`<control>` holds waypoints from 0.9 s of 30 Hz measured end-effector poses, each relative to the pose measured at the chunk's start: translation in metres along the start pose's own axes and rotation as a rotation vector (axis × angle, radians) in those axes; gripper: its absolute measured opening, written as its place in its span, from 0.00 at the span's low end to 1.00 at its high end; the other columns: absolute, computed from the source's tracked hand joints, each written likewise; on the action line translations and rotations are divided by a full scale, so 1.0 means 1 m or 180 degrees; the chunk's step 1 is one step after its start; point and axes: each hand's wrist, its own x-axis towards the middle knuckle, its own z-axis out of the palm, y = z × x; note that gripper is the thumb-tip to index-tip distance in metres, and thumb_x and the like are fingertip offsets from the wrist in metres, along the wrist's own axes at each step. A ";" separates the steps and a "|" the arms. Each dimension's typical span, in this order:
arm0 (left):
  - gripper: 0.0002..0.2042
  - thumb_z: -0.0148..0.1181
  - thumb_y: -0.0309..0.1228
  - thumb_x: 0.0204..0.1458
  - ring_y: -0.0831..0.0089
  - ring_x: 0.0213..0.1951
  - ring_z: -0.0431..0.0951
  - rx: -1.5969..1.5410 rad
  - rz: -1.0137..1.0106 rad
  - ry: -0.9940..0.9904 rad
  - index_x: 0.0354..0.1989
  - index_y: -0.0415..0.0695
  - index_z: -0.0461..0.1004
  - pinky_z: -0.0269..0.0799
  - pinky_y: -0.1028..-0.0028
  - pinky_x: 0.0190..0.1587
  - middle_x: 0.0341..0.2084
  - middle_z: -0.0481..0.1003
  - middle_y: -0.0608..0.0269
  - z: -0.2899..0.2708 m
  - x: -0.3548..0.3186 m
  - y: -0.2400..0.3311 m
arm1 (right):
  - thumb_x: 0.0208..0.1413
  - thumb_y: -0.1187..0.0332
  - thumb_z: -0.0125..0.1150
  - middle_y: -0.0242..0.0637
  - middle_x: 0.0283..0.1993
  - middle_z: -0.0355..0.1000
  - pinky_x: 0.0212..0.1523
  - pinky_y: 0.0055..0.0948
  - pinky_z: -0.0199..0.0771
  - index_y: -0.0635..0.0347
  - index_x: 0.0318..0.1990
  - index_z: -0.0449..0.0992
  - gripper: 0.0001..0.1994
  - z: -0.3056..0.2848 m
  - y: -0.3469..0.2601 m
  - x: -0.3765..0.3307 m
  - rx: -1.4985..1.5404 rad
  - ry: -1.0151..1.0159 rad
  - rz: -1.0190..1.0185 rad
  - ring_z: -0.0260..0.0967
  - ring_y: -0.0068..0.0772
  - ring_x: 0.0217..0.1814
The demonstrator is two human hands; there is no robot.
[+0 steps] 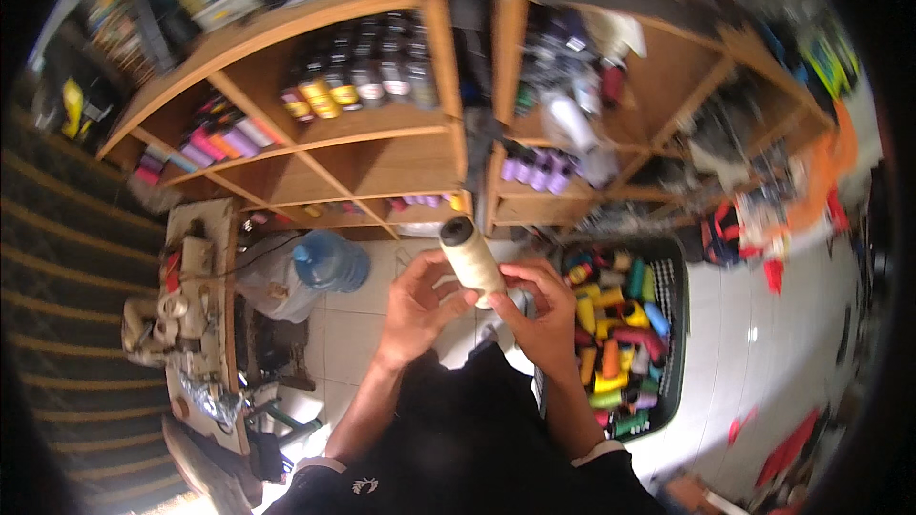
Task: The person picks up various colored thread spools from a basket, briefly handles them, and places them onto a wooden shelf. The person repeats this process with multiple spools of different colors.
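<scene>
A cream-coloured thread spool (473,265) with a dark end cap is held up in front of my body, tilted with its cap toward the shelves. My left hand (420,298) grips its left side, thumb near the lower end. On the other side my right hand (540,303) touches it with thumb and fingers. Beside my right forearm stands a dark crate (679,324) heaped with thread spools (611,358) in yellow, orange, green, blue and dark red.
Wooden shelves (382,133) ahead hold dark spools (367,72), purple spools (539,170) and pink ones (224,141). At left are a sewing machine (181,315) on a table and a blue water jug (329,260). Red cloth scraps (790,448) lie on the tiled floor at right.
</scene>
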 end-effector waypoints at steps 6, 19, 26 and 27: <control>0.22 0.64 0.18 0.48 0.68 0.51 0.71 0.0245 0.0298 0.0828 0.52 0.37 0.66 0.70 0.66 0.54 0.46 0.71 0.57 -0.092 -0.043 0.026 | 0.48 0.78 0.66 0.40 0.43 0.70 0.47 0.27 0.71 0.68 0.44 0.73 0.15 0.104 0.002 0.017 0.0200 -0.1004 -0.0031 0.70 0.29 0.44; 0.19 0.67 0.18 0.44 0.70 0.47 0.73 0.0673 0.0758 0.2671 0.45 0.37 0.67 0.72 0.67 0.49 0.43 0.72 0.58 -0.321 -0.188 0.084 | 0.47 0.79 0.64 0.40 0.41 0.71 0.43 0.27 0.74 0.67 0.43 0.73 0.14 0.407 0.013 -0.011 0.0607 -0.2761 -0.0080 0.73 0.30 0.40; 0.18 0.67 0.21 0.45 0.73 0.47 0.73 0.1051 0.0802 0.2965 0.44 0.38 0.68 0.71 0.71 0.47 0.43 0.72 0.59 -0.411 -0.188 0.116 | 0.50 0.78 0.62 0.39 0.41 0.70 0.44 0.27 0.72 0.67 0.48 0.72 0.16 0.506 0.014 -0.002 0.0591 -0.2779 -0.0101 0.72 0.30 0.40; 0.18 0.67 0.21 0.45 0.73 0.47 0.73 0.1105 0.0805 0.2970 0.44 0.38 0.68 0.71 0.71 0.47 0.43 0.72 0.60 -0.423 -0.183 0.122 | 0.51 0.78 0.61 0.40 0.41 0.69 0.44 0.27 0.72 0.66 0.49 0.71 0.17 0.517 0.014 0.003 0.0578 -0.2784 -0.0103 0.72 0.30 0.41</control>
